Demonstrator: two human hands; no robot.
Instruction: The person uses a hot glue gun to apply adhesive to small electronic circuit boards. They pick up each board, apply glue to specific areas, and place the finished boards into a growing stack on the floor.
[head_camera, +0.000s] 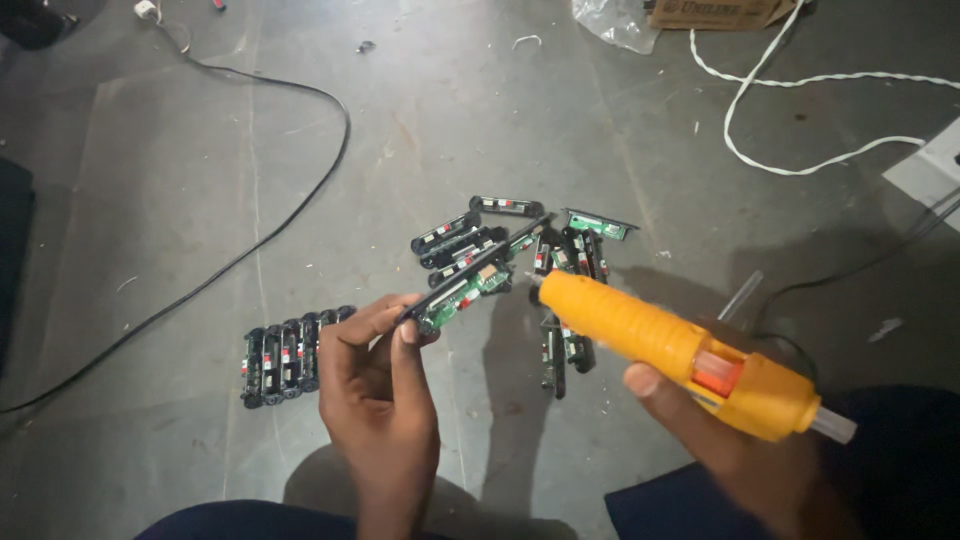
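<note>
Pinching a circuit board (462, 290) slanting far-right, the left hand (378, 400) sits left of the glue gun (680, 350) gripped by the right hand (730, 440).

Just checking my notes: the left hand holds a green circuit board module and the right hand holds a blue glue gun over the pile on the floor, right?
Not quite. The head view shows the glue gun in the right hand is orange, not blue. The left hand does hold a green circuit board module over the pile on the floor.
</note>
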